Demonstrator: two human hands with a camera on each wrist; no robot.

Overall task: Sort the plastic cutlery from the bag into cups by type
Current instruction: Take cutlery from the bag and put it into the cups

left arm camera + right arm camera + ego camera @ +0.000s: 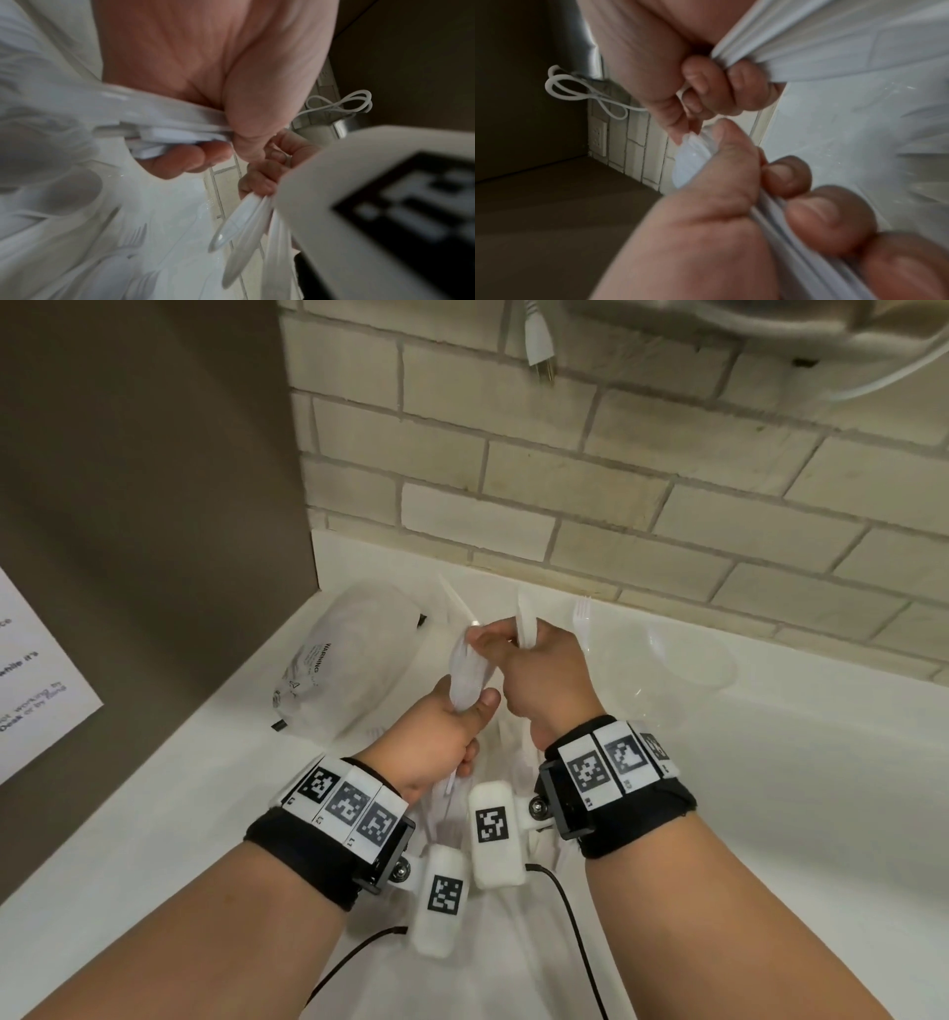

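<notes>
Both hands are up over the white counter (770,814) — left hand (436,737) fisted round a bunch of spoons (464,670), right hand (544,675) clutching knives (526,621), fingertips pinching a spoon tip. Bag (349,660) lies behind, left.

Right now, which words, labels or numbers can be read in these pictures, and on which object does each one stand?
"WARNING": on the clear plastic bag; smaller print below is too small to read.
"white it's", "working by", "Desk": partly legible, cut off, on the paper sign.
Wrist markers: patterns only, tiny characters unreadable.
</notes>
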